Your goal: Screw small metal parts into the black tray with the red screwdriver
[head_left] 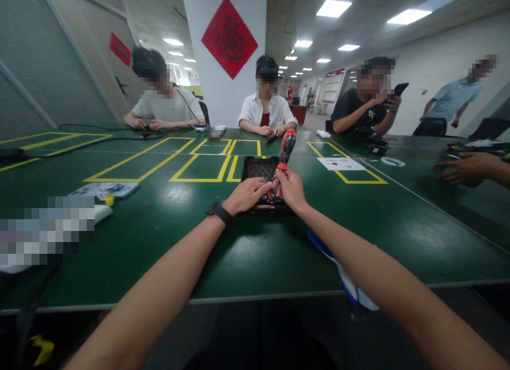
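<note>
Two bare hands work over one open-topped black tray (263,209), which sits on the green bench (258,269) directly ahead of the wearer. Right hand (292,188): closed on a screwdriver (287,147) with a red-and-black handle, standing near upright, shaft down into the tray. Tip not verifiable; fingers and dark contents obscure it. Left hand (250,195): laid over the tray's near left part, fingertips beside the shaft; whether they grip anything cannot be told. Tray interior: dark, patterned base at the far side; small shiny parts near the shaft, too small to identify. Near right portion is covered by the right hand. Blue-and-white item (350,287): partly concealed under the right forearm, overhanging the bench edge. White item at far left: pixelated, cut off by the frame. Co-worker's hand (464,168) at far right: blurred, object beneath it indistinct.
</note>
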Action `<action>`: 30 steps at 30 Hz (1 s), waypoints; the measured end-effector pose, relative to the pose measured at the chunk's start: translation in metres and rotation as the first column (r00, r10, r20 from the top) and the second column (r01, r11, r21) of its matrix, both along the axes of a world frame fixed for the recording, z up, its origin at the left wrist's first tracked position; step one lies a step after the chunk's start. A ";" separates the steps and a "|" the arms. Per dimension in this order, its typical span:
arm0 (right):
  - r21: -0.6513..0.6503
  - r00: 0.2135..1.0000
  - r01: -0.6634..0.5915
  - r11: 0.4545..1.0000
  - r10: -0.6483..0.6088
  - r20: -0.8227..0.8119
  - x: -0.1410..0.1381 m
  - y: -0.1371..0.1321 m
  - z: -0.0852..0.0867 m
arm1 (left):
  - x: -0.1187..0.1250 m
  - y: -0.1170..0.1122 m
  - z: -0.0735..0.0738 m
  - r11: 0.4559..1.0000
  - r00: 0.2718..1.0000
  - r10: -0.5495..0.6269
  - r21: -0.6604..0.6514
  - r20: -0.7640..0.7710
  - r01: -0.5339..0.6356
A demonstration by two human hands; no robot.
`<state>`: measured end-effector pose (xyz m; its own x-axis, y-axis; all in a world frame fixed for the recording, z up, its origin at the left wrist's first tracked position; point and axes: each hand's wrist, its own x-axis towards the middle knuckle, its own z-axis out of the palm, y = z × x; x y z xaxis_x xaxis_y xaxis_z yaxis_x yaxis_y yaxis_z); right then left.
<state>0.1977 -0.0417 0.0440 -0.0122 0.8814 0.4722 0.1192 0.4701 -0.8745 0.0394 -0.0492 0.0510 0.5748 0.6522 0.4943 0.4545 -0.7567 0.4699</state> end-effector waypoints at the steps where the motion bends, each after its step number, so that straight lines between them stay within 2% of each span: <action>1: -0.001 1.000 -0.001 1.000 0.001 0.005 0.000 0.000 0.000 | 0.000 0.000 0.000 1.000 1.000 0.000 -0.006 0.001 0.000; 11: -0.083 0.999 0.047 0.995 -0.048 -0.003 0.002 0.004 -0.002 | 0.000 0.000 0.000 0.999 1.000 -0.015 -0.033 0.000 0.015; 17: -0.123 0.996 0.074 0.990 -0.080 -0.038 0.002 0.004 0.001 | -0.001 0.001 -0.002 0.999 1.000 0.017 -0.047 0.023 -0.015; 30: -0.200 0.996 0.084 0.976 -0.083 0.016 0.002 0.009 0.000 | 0.001 -0.003 0.003 0.995 0.998 -0.053 -0.079 0.031 0.055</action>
